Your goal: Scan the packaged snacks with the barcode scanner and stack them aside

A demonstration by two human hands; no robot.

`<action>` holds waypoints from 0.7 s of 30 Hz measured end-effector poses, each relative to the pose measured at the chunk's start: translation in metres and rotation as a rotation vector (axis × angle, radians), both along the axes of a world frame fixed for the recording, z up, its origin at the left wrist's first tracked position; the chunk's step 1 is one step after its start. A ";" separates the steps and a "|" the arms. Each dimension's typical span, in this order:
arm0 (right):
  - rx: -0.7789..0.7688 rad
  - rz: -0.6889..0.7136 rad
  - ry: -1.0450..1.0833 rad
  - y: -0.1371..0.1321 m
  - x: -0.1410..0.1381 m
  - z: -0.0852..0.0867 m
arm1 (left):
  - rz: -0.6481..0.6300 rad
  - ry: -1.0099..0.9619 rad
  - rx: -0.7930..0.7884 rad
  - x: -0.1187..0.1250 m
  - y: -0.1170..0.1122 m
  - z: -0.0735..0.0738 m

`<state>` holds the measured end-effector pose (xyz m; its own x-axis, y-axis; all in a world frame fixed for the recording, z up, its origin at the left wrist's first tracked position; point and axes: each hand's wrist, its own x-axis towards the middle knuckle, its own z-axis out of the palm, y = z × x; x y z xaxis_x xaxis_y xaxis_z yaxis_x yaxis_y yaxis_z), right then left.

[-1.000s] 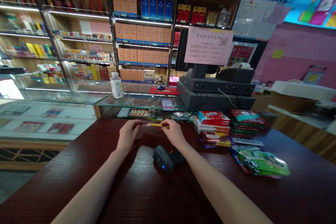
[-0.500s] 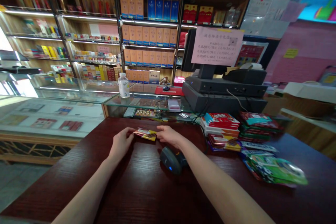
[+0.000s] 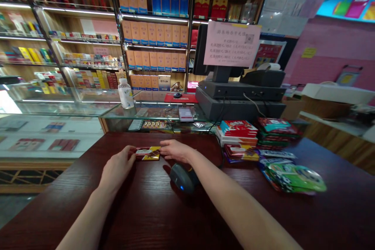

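A flat red and yellow packet (image 3: 148,153) lies low over the dark wooden counter (image 3: 70,199), its left end against the fingers of my left hand (image 3: 117,170). My right hand (image 3: 175,151) reaches in from the right, with its straight fingers at or very near the packet's right end. Just below that hand sits a black handheld barcode scanner (image 3: 183,177) with a blue light. Neither hand covers the middle of the packet.
To the right, stacks of red packets (image 3: 238,133) and green packets (image 3: 293,177) sit on the counter. A glass display case, water bottle, and cash register stand behind. Shelves of boxes rise beyond.
The packet has gone from edge-on between my hands to lying flatter, and it has shifted left. Both hands have moved left, and my right hand's fingers have straightened.
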<state>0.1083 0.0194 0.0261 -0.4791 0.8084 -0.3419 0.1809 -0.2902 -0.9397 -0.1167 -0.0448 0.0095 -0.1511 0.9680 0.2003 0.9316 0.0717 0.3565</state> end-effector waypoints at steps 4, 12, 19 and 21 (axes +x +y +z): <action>0.009 0.012 -0.013 0.001 -0.006 -0.001 | -0.004 0.034 0.006 -0.004 -0.001 0.001; -0.027 0.088 -0.005 0.000 -0.009 -0.005 | 0.042 0.061 -0.024 -0.015 0.000 -0.001; 0.010 0.100 0.028 -0.001 -0.005 -0.001 | 0.021 0.023 0.018 -0.012 -0.004 0.001; 0.028 0.078 0.037 -0.002 0.001 0.002 | 0.043 0.047 -0.005 -0.009 -0.006 0.006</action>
<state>0.1096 0.0178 0.0278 -0.5528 0.7772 -0.3006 0.1667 -0.2503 -0.9537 -0.1260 -0.0505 0.0152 -0.1828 0.9620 0.2029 0.9432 0.1135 0.3121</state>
